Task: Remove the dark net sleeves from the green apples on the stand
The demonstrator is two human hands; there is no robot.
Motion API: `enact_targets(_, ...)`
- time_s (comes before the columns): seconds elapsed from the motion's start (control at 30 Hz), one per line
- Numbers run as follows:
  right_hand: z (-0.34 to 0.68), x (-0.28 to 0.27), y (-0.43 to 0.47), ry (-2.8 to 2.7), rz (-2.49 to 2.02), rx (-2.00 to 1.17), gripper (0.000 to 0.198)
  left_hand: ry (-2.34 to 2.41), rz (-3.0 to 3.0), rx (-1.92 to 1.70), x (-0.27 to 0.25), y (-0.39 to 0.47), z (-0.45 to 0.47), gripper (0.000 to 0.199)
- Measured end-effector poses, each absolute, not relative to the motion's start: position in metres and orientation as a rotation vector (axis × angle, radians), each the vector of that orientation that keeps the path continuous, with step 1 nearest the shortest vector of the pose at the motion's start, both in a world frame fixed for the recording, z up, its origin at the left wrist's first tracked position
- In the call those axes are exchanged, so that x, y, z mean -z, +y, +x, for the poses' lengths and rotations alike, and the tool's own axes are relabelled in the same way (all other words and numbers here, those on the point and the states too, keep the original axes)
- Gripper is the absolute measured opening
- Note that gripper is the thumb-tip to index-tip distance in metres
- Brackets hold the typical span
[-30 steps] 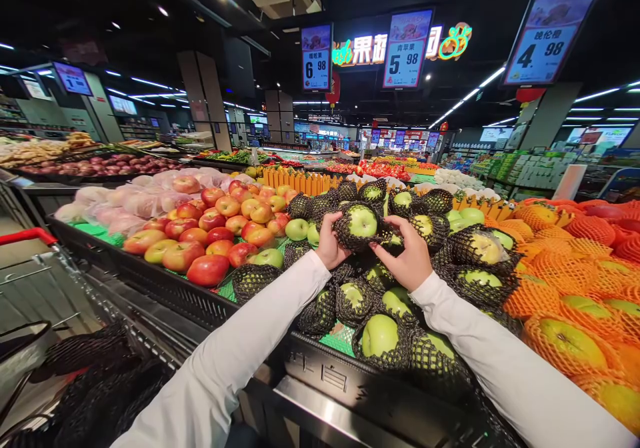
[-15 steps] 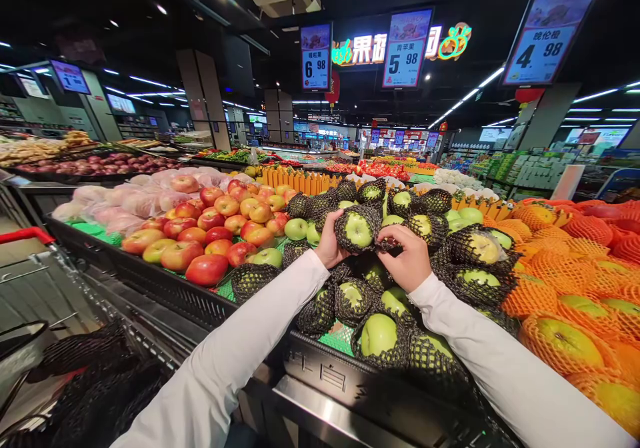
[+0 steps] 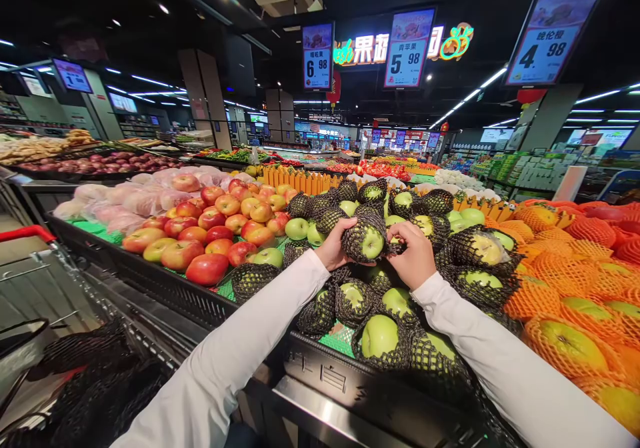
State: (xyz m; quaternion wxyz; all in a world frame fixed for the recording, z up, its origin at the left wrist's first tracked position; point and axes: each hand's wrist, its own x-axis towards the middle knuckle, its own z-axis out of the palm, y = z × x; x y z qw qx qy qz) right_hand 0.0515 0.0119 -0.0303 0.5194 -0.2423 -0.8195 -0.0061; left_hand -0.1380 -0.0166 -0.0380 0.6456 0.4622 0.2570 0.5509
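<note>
A green apple (image 3: 373, 242) in a black foam net (image 3: 356, 240) is held up over the apple display. My left hand (image 3: 334, 245) wraps around its left side, thumb on top. At its right edge, my right hand (image 3: 413, 256) is closed in a pinch, fingertips against the net; the exact bit between them is partly hidden. The apple's bare end shows through the net opening. Below and around both hands lie several more green apples (image 3: 379, 336) in black nets, some with their nets partly peeled back.
Red-yellow apples (image 3: 207, 269) lie on the left of the black display bin (image 3: 200, 301). Fruit in orange nets (image 3: 565, 341) fills the right side. A shopping cart with a red handle (image 3: 27, 235) stands at the lower left. Price screens (image 3: 409, 48) hang overhead.
The held apple has turned and tilted, its bare end shifting right and down, with more net showing on its left. My right hand has moved slightly right.
</note>
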Motion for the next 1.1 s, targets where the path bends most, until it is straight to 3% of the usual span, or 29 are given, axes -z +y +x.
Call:
enact_targets(0.23,0.054,0.033,0.024,-1.947,-0.665,0.033,0.035,0.648,1.200,-1.195,0.039,-0.015,-0.137,0.056)
enact_targets(0.4,0.049,0.035,0.019,-2.076,-0.668,-0.172,0.057,0.950,1.303,-1.751,0.023,-0.012,-0.149,0.046)
enact_targets(0.53,0.047,0.035,0.015,-2.171,-0.614,-0.231,0.066,1.550,1.300,-2.351,0.003,-0.028,-0.189,0.069)
enact_targets(0.6,0.047,0.036,0.015,-2.184,-0.584,-0.240,0.065,1.980,1.223,-2.468,-0.001,-0.040,-0.210,0.083)
enact_targets(0.73,0.047,0.037,0.016,-2.199,-0.558,-0.248,0.062,2.622,1.099,-1.999,0.003,-0.056,-0.236,0.103)
enact_targets(0.93,0.047,0.037,0.016,-2.206,-0.548,-0.239,0.057,2.690,1.283,-1.324,0.019,-0.045,-0.244,0.082)
enact_targets(1.1,0.046,0.037,0.014,-2.260,-0.545,-0.233,0.048,2.710,1.395,-1.128,0.031,-0.024,-0.247,0.086)
